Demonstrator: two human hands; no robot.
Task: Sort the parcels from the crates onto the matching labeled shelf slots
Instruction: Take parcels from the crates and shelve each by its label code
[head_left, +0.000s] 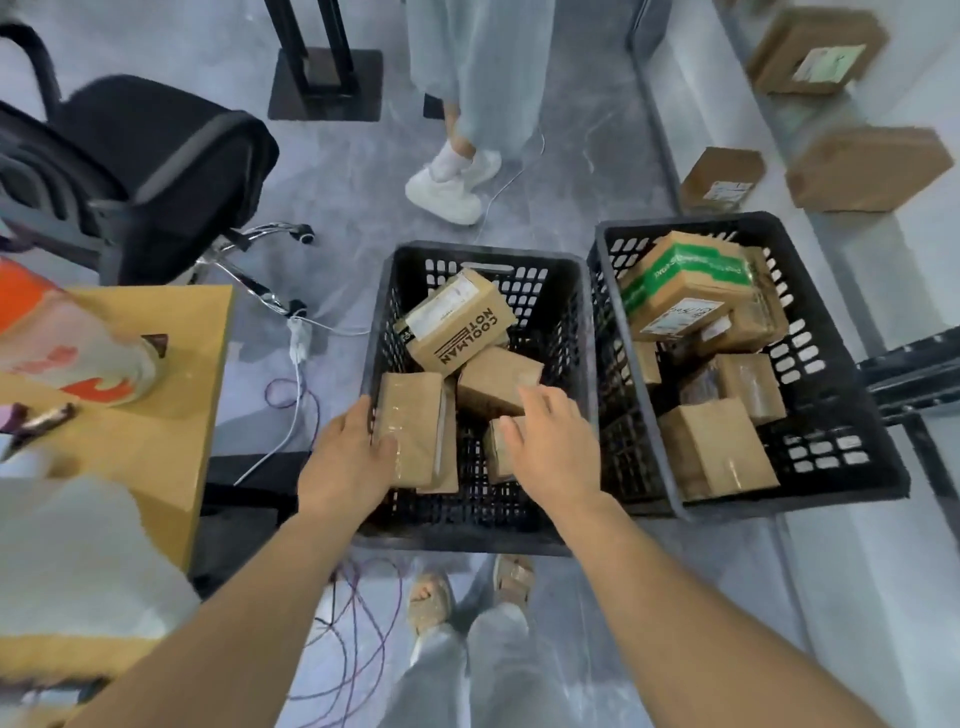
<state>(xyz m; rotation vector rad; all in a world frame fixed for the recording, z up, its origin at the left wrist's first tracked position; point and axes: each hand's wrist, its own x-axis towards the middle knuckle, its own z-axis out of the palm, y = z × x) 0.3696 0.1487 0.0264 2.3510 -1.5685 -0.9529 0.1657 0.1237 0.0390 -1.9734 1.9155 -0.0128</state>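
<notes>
A flat brown parcel (413, 428), wrapped in clear tape, stands on edge in the near-left part of the left black crate (540, 527). The left hand (347, 457) holds it, its grip curled round the parcel's left side with the thumb on the face. The right hand (558, 444) hovers with a spread grip over two smaller parcels at 3 o'clock of the first. At 12 o'clock a box printed "COOLMAN NOT" (457, 322) leans, with a white label I cannot read. That crate shows four or five parcels. The right crate (831, 395), touching it, holds about six, the top one banded in green (685, 275). Three more parcels sit on the pale shelf (857, 249) at 2 o'clock. The floor is grey. A wooden counter (156, 415) stands at 9 o'clock, a black chair (156, 171) at 10 o'clock, and another person's white shoes (452, 187) at 12 o'clock.
</notes>
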